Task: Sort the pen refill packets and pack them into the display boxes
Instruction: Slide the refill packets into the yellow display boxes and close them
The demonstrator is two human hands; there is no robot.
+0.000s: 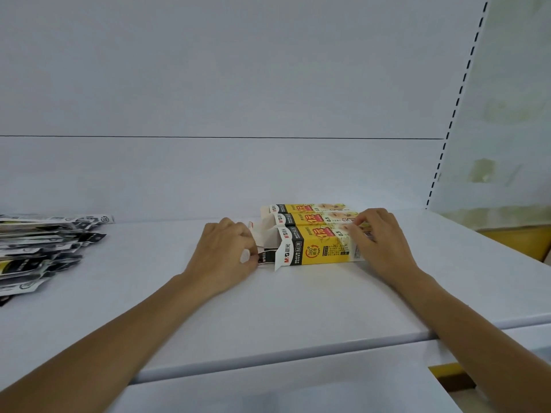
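White shelf (pixel 268 308): left hand (pixel 222 254)'s fingers (pixel 248 234) half-hide packets (pixel 265 258) in box (pixel 323 248).

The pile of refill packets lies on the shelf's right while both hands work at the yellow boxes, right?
No: the head view shows the pile of refill packets at the left of the shelf. The left hand and right hand are indeed at the yellow boxes.

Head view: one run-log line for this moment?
left hand pinches packets at open end of nearest box | right hand grips its other end | two more boxes behind | loose packets piled far left
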